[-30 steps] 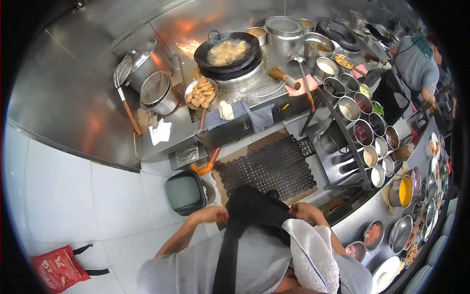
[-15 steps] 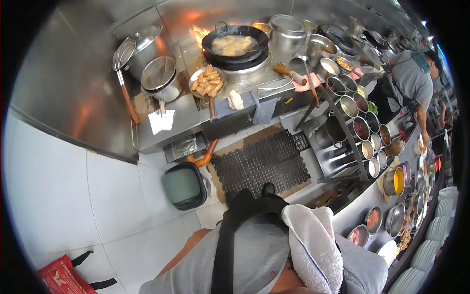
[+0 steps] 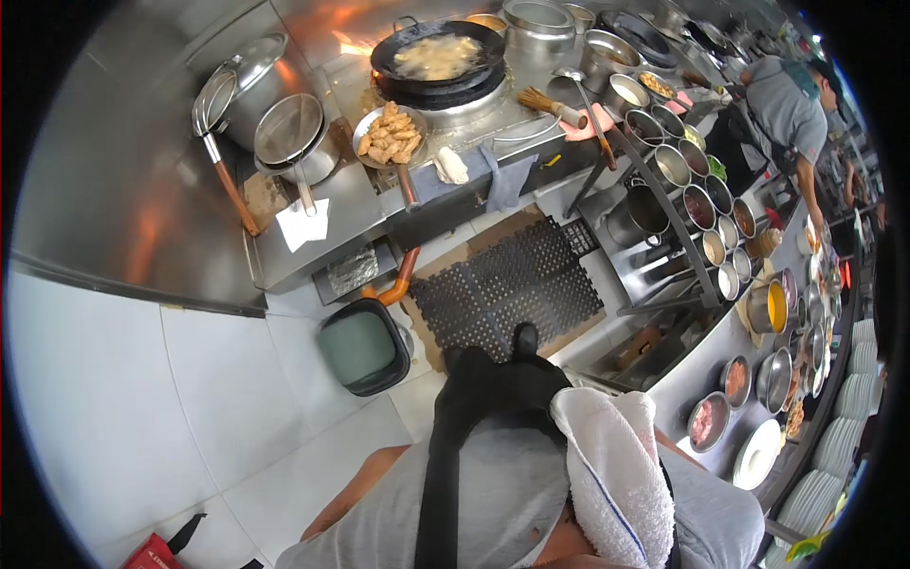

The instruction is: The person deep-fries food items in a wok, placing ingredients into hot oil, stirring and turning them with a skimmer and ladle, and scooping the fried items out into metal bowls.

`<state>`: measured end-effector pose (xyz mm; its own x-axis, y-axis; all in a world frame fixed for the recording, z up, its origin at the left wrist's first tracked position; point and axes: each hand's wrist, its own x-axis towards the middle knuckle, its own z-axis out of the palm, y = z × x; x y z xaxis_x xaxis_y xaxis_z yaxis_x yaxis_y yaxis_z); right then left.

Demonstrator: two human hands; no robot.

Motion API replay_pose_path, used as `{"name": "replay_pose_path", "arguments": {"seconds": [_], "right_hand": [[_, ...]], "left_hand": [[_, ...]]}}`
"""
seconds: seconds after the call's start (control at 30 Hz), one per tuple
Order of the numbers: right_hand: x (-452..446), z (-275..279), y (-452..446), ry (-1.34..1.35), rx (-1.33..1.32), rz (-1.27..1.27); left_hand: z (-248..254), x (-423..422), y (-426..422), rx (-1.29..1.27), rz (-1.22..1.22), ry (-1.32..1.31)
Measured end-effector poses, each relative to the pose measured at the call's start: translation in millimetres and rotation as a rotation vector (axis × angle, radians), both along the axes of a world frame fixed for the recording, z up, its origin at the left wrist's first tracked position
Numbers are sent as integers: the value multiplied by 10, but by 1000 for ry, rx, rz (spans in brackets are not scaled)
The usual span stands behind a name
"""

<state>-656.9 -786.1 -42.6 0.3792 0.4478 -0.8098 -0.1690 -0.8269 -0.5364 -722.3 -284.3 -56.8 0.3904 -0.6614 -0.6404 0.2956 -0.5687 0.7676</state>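
Observation:
Neither of my hands shows. A strip of bare left arm comes out beside my grey shirt, and its hand is out of sight. A white towel hangs over my right shoulder. Ahead, a black wok with bubbling pale oil and food stands on the burner, with flames at its left. Beside the wok, a long-handled pan holds golden fried pieces. A wire-mesh strainer lies over a metal pot on the left counter.
A black bin and perforated mat are on the floor. Rightward stand a rack of sauce pots, a counter with bowls of raw meat, and stacked plates. A co-worker leans over the counter at upper right.
My view has shifted, so the stove sits higher and slightly left in the picture. More of the right counter shows, including a white plate. The wok and pan stay in place.

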Motion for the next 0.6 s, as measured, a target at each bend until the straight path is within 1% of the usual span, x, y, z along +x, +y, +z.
{"name": "replay_pose_path", "arguments": {"seconds": [0.13, 0.2, 0.23, 0.27, 0.3, 0.33, 0.37, 0.4, 0.43, 0.47, 0.5, 0.53, 0.6], "right_hand": [[349, 293, 1, -36, 82, 91], [740, 556, 8, -157, 125, 37], [970, 692, 30, -234, 150, -37], [1152, 975, 153, -362, 153, -223], [1334, 1269, 251, -694, 179, -270], [1483, 1494, 278, -840, 261, -392], [1613, 1888, 331, -1110, 288, -329], [1638, 2247, 380, -1219, 384, -408], [1598, 2658, 460, -1516, 397, -304], [1535, 3016, 520, -1826, 535, -204], [1462, 3282, 562, -2047, 663, -107], [1353, 3505, 595, -2182, 785, -10], [1205, 3807, 688, -2334, 976, 150]], "left_hand": [[80, 147, 113, -25, -150, 38], [37, 525, 259, 101, -188, -61], [1, 784, 348, 226, -136, -132], [301, 1131, 220, 202, 146, -327], [734, 1435, -28, 43, 612, -521], [1133, 1738, -151, -25, 756, -689], [1619, 1932, -275, 4, 756, -1049], [2040, 2028, -421, -82, 817, -1322], [2434, 2067, -496, -216, 816, -1637], [2791, 2000, -663, -411, 916, -1773], [3078, 1933, -763, -581, 873, -1950], [3280, 1847, -803, -698, 761, -2086], [3608, 1732, -869, -814, 492, -2248]]}}
